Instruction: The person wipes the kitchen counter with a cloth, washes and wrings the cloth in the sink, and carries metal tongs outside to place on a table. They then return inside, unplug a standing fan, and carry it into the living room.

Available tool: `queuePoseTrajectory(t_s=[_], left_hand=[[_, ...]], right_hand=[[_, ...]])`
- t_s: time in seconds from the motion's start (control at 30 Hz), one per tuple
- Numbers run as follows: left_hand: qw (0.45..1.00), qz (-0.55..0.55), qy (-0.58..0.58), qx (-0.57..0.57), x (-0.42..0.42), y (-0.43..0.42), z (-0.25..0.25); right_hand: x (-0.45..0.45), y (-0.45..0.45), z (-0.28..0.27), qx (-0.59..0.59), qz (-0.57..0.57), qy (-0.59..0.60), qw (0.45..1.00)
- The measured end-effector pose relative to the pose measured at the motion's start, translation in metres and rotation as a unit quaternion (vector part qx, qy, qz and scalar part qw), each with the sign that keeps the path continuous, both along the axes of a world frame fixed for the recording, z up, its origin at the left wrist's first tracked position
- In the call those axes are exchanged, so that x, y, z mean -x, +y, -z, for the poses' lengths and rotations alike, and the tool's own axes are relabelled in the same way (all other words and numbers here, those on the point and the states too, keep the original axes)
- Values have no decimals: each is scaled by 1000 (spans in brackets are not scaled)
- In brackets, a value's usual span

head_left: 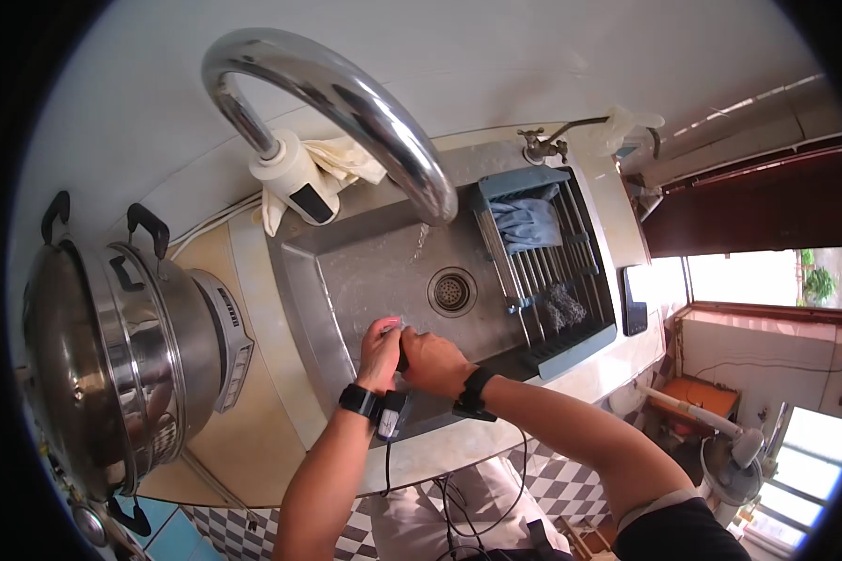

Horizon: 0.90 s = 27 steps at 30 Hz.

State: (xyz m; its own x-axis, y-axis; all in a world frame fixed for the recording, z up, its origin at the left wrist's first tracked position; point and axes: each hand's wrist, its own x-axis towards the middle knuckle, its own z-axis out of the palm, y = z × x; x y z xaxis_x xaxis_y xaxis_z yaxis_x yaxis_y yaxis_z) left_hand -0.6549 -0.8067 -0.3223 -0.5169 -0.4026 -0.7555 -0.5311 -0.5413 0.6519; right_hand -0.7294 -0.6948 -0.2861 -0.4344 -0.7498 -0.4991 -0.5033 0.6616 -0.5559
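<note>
My left hand (380, 357) and my right hand (434, 361) meet over the near side of the steel sink (355, 271). Both have curled fingers and touch each other. A small pinkish-red patch shows at the left fingertips, and something dark sits between the hands; I cannot make out what either is. Thin water falls from the curved chrome faucet (346, 89) into the basin, beyond my hands. The round drain strainer (451, 292) lies just past them. Both wrists wear black straps.
A grey drying rack (571, 352) spans the sink's right side, holding a blue cloth (528, 224) and a steel scourer (563, 307). A phone (634, 301) lies on the right counter. At left stands a large steel steamer pot (112, 351). A cream cloth (346, 159) hangs behind the faucet base.
</note>
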Motion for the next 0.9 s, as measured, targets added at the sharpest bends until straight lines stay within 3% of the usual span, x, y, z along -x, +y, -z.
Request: queuePoseTrajectory(t_s=[0.03, 0.1, 0.13, 0.17, 0.2, 0.23, 0.27, 0.33, 0.37, 0.43, 0.47, 0.53, 0.57, 0.6, 0.67, 0.83, 0.9], left_hand=[[996, -31, 54, -58, 2, -5, -18], [992, 82, 68, -63, 3, -21, -58], [983, 124, 121, -59, 0, -27, -76], [970, 163, 173, -51, -4, -32, -90], [972, 148, 176, -44, -4, -38, -100], [947, 186, 227, -130, -2, -43, -109], [911, 220, 277, -211, -2, -46, -114], [854, 264, 441, -78, 5, -36, -100], [834, 264, 472, -110, 8, -30, -100], [822, 263, 461, -205, 10, -20, -108], [816, 256, 444, -268, 10, -15, -111], [837, 252, 443, -198, 10, -17, -129], [857, 240, 435, -139, 7, -9, -126], [861, 233, 433, -134, 6, -4, -124], [922, 136, 335, -141, 4, 4, -120], [960, 44, 269, -68, 10, 13, -89], [983, 8, 179, 27, 15, 13, -85]], right_hand=[[7, 4, -3, 72, -2, -22, 997], [23, 10, -21, 146, -13, -41, 988], [30, 11, -44, 99, 87, -265, 955], [37, 13, -59, 40, 179, -472, 862], [40, 20, -63, 54, 188, -575, 794], [39, 29, -65, 61, 194, -671, 713], [34, 34, -71, 61, 214, -720, 657], [22, 46, -73, 48, 225, -805, 547], [15, 53, -69, 39, 220, -842, 492], [0, 58, -76, 54, 222, -866, 444], [-8, 54, -82, 73, 229, -897, 372], [-12, 63, -77, 72, 247, -884, 389], [-12, 72, -70, 73, 249, -866, 426], [-5, 69, -74, 47, 277, -852, 442], [1, 55, -89, -1, 319, -817, 480], [16, 43, -59, -72, 324, -759, 560], [18, 32, -57, -80, 309, -657, 683]])
